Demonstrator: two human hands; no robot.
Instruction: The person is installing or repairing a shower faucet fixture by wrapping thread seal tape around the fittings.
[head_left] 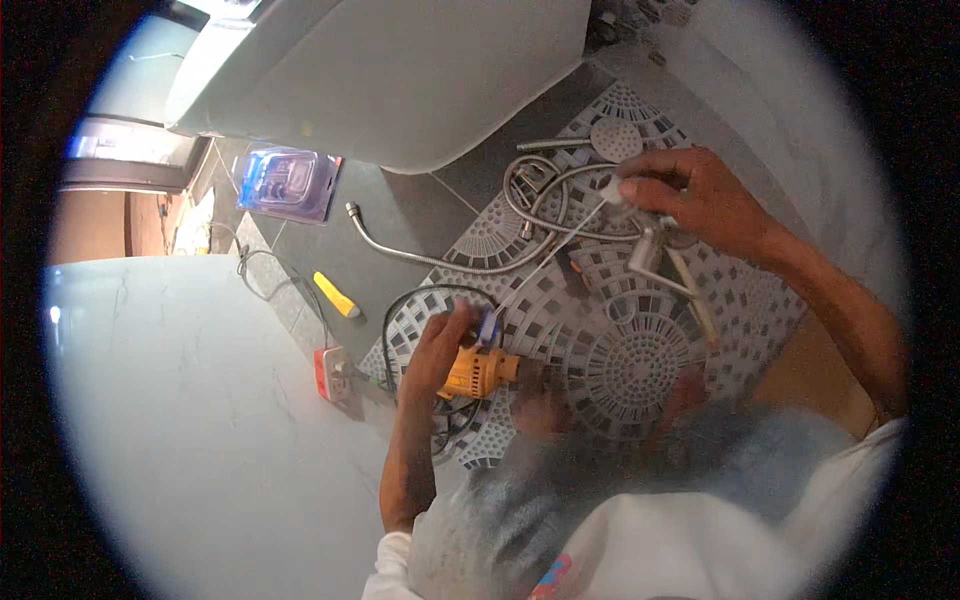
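Left hand (437, 348) and right hand (692, 198) pinch a taut white strip (560, 246) that, if slackened, could snag the yellow drill (476, 373) near the left edge of the patterned floor (640, 368).

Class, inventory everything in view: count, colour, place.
strip: 1, white, centre
small piece: 1, blue, centre
power tool: 1, yellow, centre
cable: count unclear, black, centre
handheld tool: 1, yellow, left
plug block: 1, red, white, left
package: 1, clear blue, upper left
metal hose: count unclear, silver, centre
shower head: 1, silver, upper right
tap: 1, silver, right
fixture: 1, white, top
panel: 1, white, lower left
tiles: many, grey, white, floor
left hand: 1, bare, centre
right hand: 1, bare, right
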